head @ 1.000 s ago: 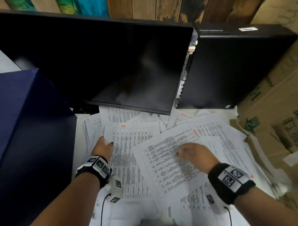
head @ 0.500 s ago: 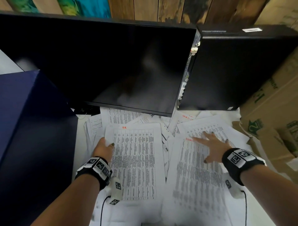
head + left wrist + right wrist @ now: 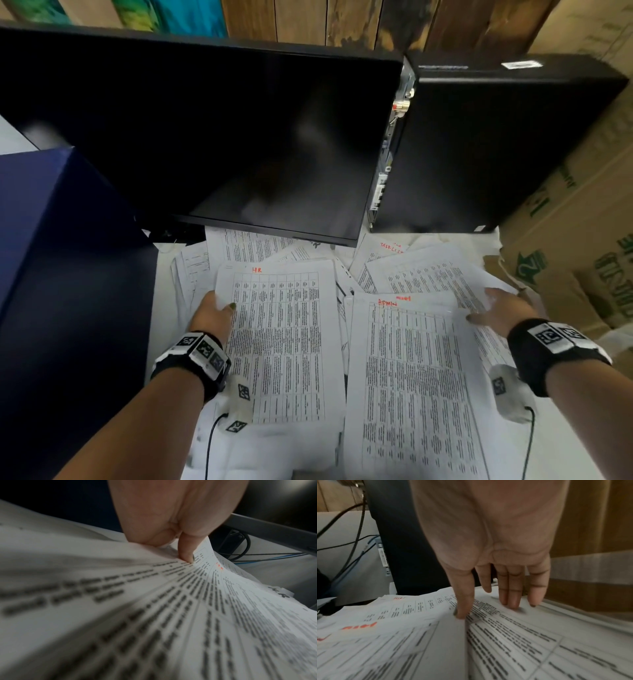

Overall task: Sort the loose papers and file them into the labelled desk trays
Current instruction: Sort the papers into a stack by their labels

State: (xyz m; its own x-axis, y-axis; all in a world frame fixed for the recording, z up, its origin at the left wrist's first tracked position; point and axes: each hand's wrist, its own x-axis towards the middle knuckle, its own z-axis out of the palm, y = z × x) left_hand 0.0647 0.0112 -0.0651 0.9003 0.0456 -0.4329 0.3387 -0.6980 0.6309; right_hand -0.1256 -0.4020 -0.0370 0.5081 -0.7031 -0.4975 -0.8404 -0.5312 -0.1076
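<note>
The left hand pinches the left edge of the HR sheet, thumb on top and fingers curled beneath it, as the left wrist view shows. This sheet lies on the bench just in front of the black monitor, atop the loose papers spread below the screen. To its right, side by side, lies the ADMIN sheet. The right hand rests at that sheet's right edge, fingers straight and spread on the paper, thumb tip touching the edge. A black computer case stands right of the monitor.
</note>
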